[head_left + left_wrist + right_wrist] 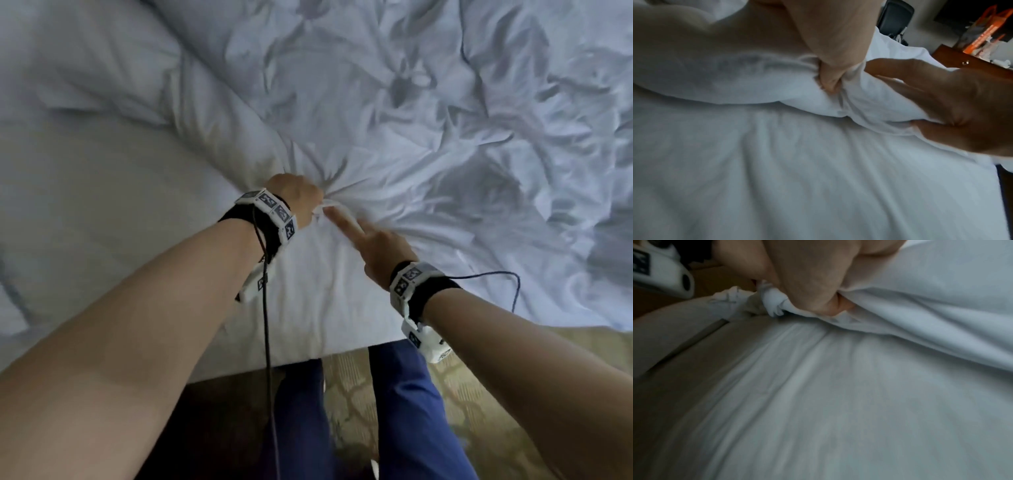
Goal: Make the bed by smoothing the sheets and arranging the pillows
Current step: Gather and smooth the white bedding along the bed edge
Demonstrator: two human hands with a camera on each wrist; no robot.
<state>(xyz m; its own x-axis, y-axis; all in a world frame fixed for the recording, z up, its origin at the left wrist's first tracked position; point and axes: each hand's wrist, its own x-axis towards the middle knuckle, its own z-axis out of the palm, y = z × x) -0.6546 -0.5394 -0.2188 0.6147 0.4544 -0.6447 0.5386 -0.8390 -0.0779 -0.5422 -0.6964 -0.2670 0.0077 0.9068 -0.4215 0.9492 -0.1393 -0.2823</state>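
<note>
Because the white duvet (394, 144) lies heaped and heavily creased across the bed, its near edge is gathered at one point where both hands meet, presumably so a single pull can draw the bulk flat. Left hand (296, 198): clenched into a fist around a bunched fold of that edge; radiating creases fan out beyond the knuckles, consistent with tension on the cloth. Right hand (373, 248): just beside the left, index and middle finger extended toward the same bunch, thumb beneath; the left wrist view shows fabric caught between its fingers (906, 71) and thumb, so I judge it holding the duvet edge, a looser pinch than the left. Under both wrists the fitted sheet (102, 212) lies fairly smooth and exposed, which suggests the cover has yet to be drawn over it. Beyond the left hand and further outward sits a rounded white mass, possibly a pillow (68, 61); too blurred to confirm. Below the forearms: blue trousers (411, 411) and patterned carpet (346, 387), person standing at the bed's side. Smoothing judged early-stage.
</note>
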